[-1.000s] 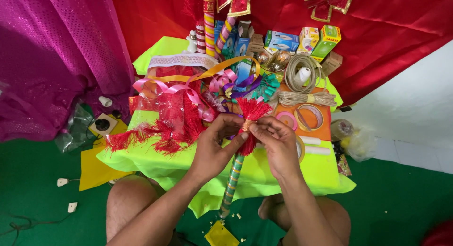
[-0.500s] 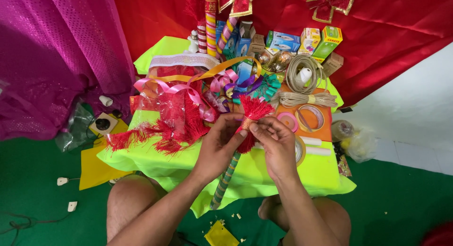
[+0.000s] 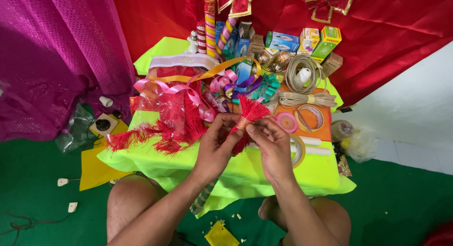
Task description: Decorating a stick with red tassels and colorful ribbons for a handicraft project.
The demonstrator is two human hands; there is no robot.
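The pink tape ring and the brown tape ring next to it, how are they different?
The pink tape ring is smaller and bright pink; the brown tape ring beside it is wider and tan. The pink tape ring has a thick band with a small hole, while the brown tape ring has a thin band with a big hole showing the orange sheet through it. Both are round, lie flat on that sheet, and neither hand touches them.

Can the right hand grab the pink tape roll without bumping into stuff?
Probably yes. The right hand is busy pinching the red tassel together with the left hand, but the pink tape roll lies flat on the orange sheet just beyond its fingers, with nothing in between.
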